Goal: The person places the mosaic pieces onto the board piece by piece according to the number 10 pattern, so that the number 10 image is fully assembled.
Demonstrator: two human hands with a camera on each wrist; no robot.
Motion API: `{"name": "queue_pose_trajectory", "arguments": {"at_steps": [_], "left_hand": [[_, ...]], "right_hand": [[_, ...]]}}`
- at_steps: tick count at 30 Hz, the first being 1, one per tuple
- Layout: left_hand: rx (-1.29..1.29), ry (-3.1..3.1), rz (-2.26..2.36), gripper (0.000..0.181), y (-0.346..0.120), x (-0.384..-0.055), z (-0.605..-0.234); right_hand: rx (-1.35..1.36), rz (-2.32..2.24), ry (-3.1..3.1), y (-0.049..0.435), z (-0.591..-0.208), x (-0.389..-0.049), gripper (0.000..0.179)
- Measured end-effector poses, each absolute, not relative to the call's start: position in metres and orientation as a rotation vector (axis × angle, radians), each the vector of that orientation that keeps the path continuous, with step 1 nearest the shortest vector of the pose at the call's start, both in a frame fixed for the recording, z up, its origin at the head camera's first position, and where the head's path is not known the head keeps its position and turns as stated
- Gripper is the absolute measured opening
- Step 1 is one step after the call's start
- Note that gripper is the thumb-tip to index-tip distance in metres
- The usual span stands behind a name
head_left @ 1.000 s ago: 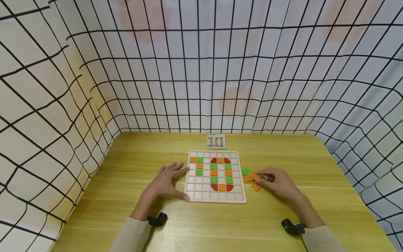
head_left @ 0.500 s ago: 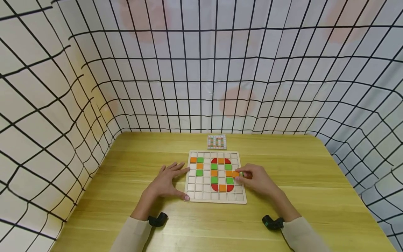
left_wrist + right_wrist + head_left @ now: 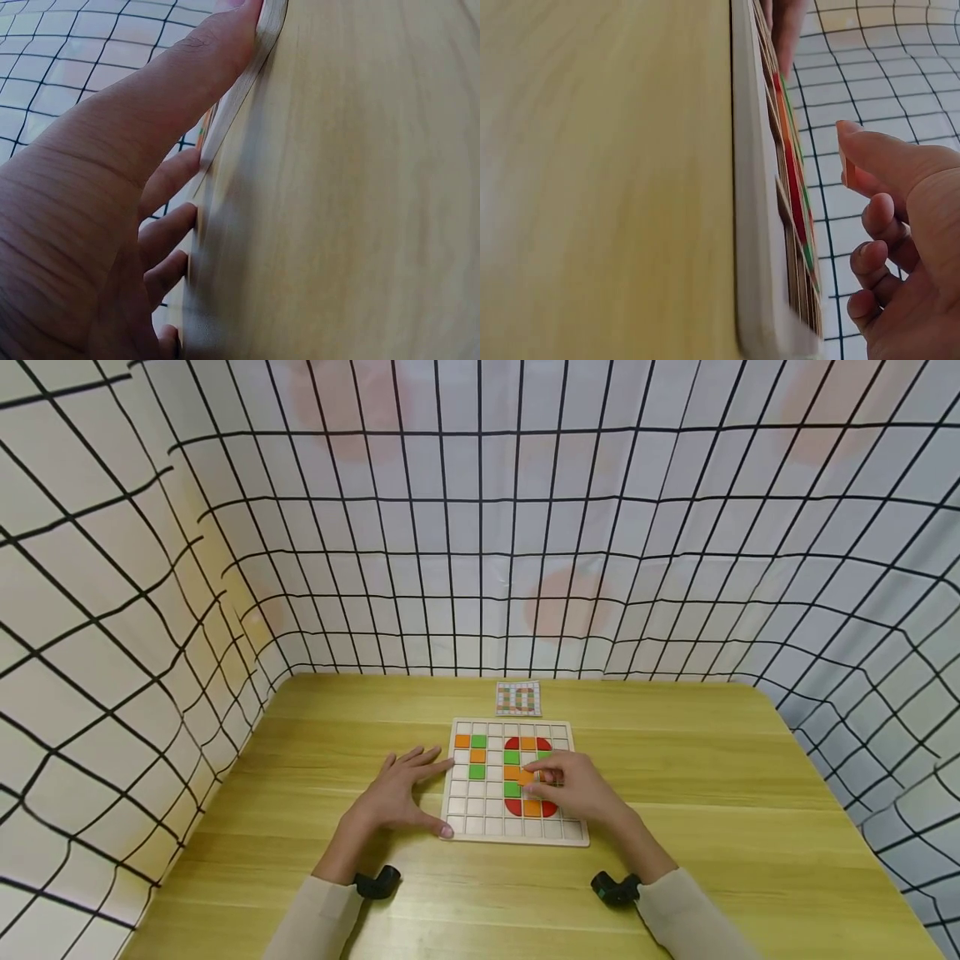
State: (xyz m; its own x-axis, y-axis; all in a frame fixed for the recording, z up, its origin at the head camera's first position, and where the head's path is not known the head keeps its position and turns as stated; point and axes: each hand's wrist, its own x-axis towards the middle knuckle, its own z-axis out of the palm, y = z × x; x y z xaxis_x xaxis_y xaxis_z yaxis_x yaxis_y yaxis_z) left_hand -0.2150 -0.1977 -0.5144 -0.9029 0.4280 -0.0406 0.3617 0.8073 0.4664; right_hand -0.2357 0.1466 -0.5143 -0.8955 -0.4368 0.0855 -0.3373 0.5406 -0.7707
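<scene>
A pale wooden grid board (image 3: 476, 827) lies flat on the table, several orange, green and red tiles set in its cells. Red quarter-round tiles form the corners of a ring on the right; a few square tiles are at upper left. My left hand (image 3: 393, 793) spreads along the board's left side, thumb on the near corner and index fingertip at the edge. Over the ring, my right hand (image 3: 581, 785) pinches an orange square tile (image 3: 847, 169) between thumb and index finger, raised above the board in the right wrist view. This hand hides part of the ring's right side.
A small printed card (image 3: 517, 699) with a coloured grid pattern lies just beyond the board. Black netting (image 3: 480, 552) over white sheeting encloses the wooden table (image 3: 712, 760) at the back and sides.
From the loose tiles on the right, my right hand has moved left over the board, carrying an orange tile. My left hand has stayed at the board's edge.
</scene>
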Motion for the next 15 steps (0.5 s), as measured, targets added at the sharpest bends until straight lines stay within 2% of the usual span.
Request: {"name": "queue_pose_trajectory", "arguments": {"at_steps": [6,15], "left_hand": [[0.619,2.848,0.686,0.115,-0.198,-0.215,-0.515],[0.617,2.854,0.652,0.115,-0.197,-0.217,-0.517]], "right_hand": [[-0.79,-1.316,2.627,0.129,-0.515,-0.238,0.03],[-0.822,-1.26,2.622,0.095,-0.517,-0.241,0.028]]}}
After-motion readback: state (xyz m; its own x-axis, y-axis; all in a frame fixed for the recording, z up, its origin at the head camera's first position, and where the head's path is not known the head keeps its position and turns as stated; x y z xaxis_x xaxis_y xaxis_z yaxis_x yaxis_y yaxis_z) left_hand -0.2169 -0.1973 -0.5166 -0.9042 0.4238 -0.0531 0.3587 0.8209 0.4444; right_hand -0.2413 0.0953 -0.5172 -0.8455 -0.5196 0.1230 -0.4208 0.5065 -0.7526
